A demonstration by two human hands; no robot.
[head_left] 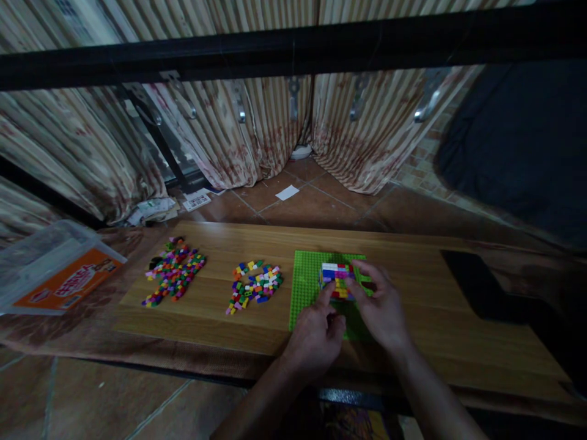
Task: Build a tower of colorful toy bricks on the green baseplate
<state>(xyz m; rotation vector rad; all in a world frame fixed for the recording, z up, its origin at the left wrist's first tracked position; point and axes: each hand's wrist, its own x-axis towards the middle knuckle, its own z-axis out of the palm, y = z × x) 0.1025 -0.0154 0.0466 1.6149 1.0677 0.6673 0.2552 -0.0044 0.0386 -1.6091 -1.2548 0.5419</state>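
A block of multicoloured toy bricks (338,273) stands on a green studded baseplate (305,275), with white, blue, purple, yellow and red rows showing. My left hand (316,333) is at its near left side, index finger stretched to the bricks and the other fingers curled. From the right, my right hand (383,304) closes on the block, with thumb at the near face and fingers bent over the far right corner. The fingers partly hide the block's near and right sides. No loose brick can be made out between the fingertips.
Left of the baseplate lie a smaller pile of loose bricks (257,286) and a larger pile (177,272) on the wooden board (215,244). A clear plastic box (59,269) with an orange label sits far left. A black flat object (477,284) lies right.
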